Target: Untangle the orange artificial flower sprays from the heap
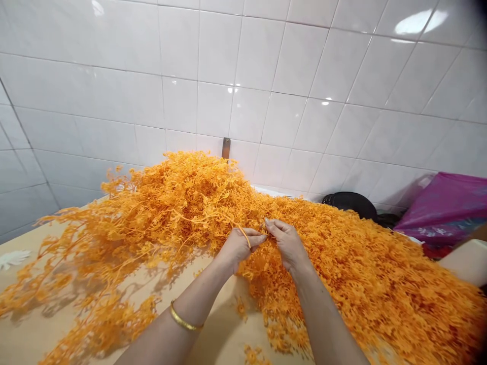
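Note:
My left hand (236,249) is closed on a thin orange stem (244,237) that loops over its fingers. Close beside it, my right hand (288,244) pinches thumb and finger together. What lies between those fingertips is too small to make out. To the left and behind spreads a tall heap of orange artificial flower sprays (186,195), with branching stems. A dense pile of small loose orange flower pieces (365,263) lies under and to the right of my right hand.
The pale tabletop (218,324) shows between the piles. White wall tiles (228,56) rise behind, with a brown strap-like piece (226,148) against them. At the back right are a black round object (352,204) and a purple bag (445,208). A white flower-shaped piece (14,259) lies far left.

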Demonstrator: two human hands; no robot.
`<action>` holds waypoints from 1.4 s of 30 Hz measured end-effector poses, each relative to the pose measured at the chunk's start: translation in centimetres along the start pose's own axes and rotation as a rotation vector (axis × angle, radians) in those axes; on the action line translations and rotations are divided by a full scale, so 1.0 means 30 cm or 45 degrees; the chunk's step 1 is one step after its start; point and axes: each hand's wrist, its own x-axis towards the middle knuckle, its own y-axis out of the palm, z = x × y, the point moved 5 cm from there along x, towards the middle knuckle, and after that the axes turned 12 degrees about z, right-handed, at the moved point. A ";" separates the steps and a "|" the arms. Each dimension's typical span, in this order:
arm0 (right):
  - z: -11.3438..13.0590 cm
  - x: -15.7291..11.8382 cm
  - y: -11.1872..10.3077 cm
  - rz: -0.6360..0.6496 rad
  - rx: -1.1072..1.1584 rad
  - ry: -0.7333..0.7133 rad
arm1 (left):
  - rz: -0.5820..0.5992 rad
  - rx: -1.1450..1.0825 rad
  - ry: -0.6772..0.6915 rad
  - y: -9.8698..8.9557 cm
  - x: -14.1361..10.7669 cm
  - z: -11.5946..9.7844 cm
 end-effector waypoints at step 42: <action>0.025 -0.006 -0.037 -0.196 0.423 0.199 | -0.119 -0.862 0.033 -0.066 0.003 -0.027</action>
